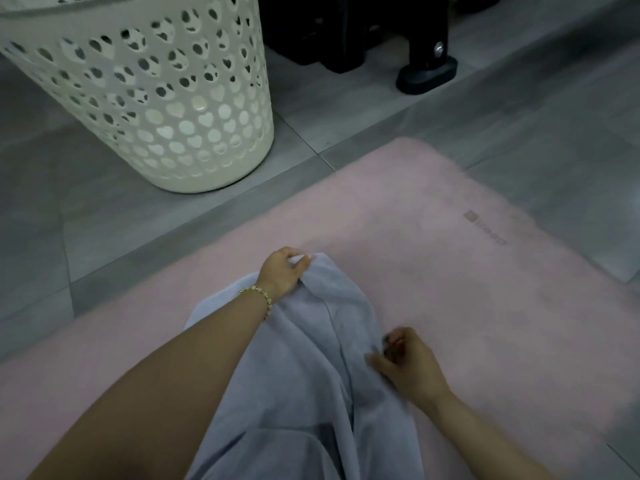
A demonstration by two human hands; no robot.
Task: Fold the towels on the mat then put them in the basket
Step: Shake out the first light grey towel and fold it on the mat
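Left hand (pixel 282 271) clutched the towel (pixel 294 375) by its far corner; right hand (pixel 405 362) pinched the edge beside it. Soft, light, floppy: corners looked the best hold.

Towel (pixel 304 375) bunched in left fingers (pixel 300 264): soft matt cloth, creased. Mat (pixel 450 271) beyond the fingertips: matt, faintly fuzzy. Basket (pixel 156 98) farther off: smooth plastic, slight sheen.

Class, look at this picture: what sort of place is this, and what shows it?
Probably a room at home: a white laundry basket stands on grey floor tiles, and a grey towel lies on a pink mat.
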